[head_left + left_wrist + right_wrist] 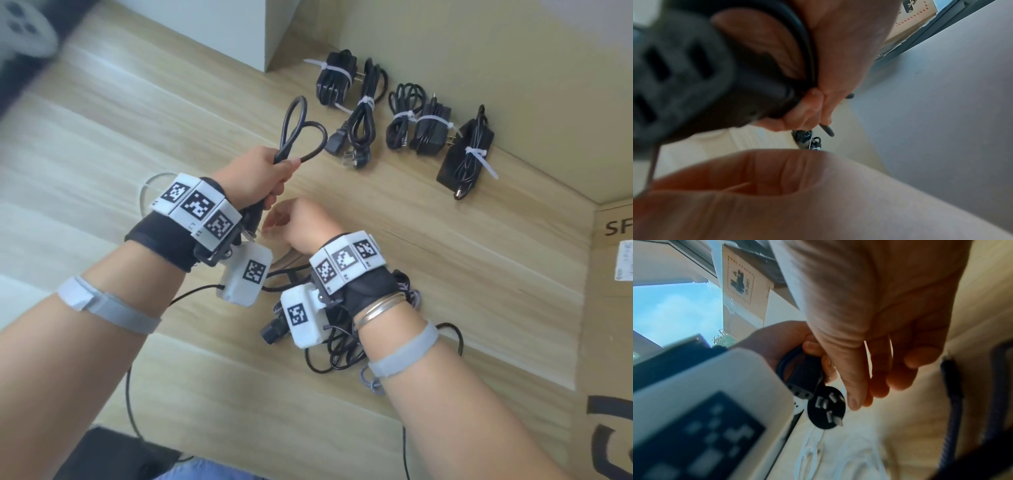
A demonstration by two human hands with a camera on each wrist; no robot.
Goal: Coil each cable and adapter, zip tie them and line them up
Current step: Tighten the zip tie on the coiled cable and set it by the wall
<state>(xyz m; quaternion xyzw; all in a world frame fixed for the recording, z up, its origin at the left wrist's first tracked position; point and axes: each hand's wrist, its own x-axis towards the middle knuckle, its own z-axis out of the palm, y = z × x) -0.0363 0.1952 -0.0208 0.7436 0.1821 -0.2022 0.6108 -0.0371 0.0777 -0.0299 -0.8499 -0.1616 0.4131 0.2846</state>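
My left hand [260,178] grips a folded black power cable [279,154] above the wooden table [102,137], its loops sticking up past my fist. The cable's socket end [674,73] fills the left wrist view, and its three-pin plug [826,407] dangles below the fist. My right hand [294,222] hovers just right of and below the left hand [774,340]. Its fingers [879,369] hang straight down beside the plug and hold nothing. Several zip-tied black bundles lie in a row at the back, from a tied adapter [334,82] to a large power brick [466,154].
A loose tangle of black cables [342,342] and a braided cord [371,380] lie under my right wrist. A white cable [147,185] curls behind my left wrist. A cardboard box [613,240] stands at the right, a white wall panel [239,27] at the back.
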